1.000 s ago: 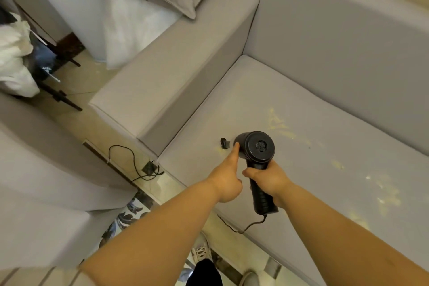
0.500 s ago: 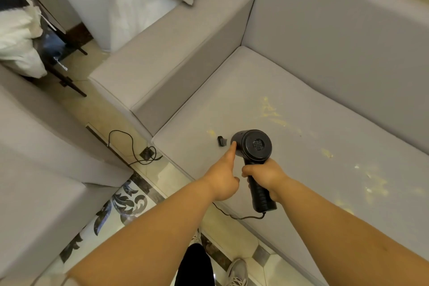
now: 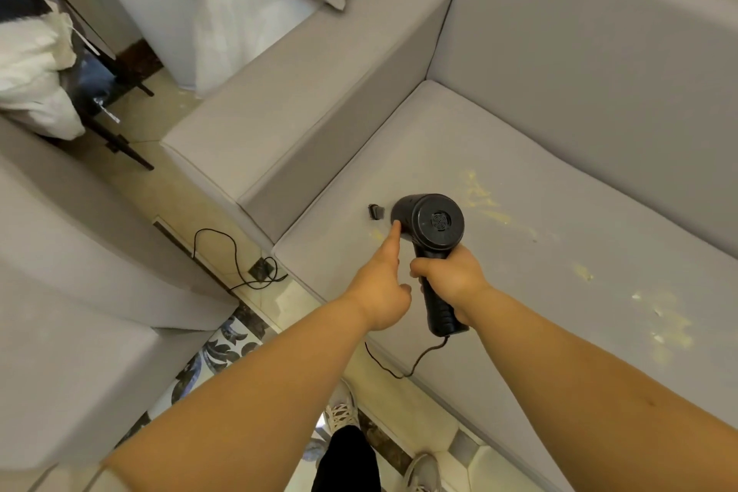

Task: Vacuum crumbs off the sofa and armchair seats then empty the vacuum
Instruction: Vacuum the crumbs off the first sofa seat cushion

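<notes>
Vacuum (image 3: 429,228) in right hand (image 3: 451,284), nozzle away, handle toward person.

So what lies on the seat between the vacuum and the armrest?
In the head view, a small black piece lies on the seat between the vacuum and the armrest; otherwise bare fabric.

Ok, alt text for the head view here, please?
The right hand grips a black corded handheld vacuum over a grey sofa seat, left hand pointing its forefinger at the body. Yellow crumbs lie scattered rightward.
</notes>
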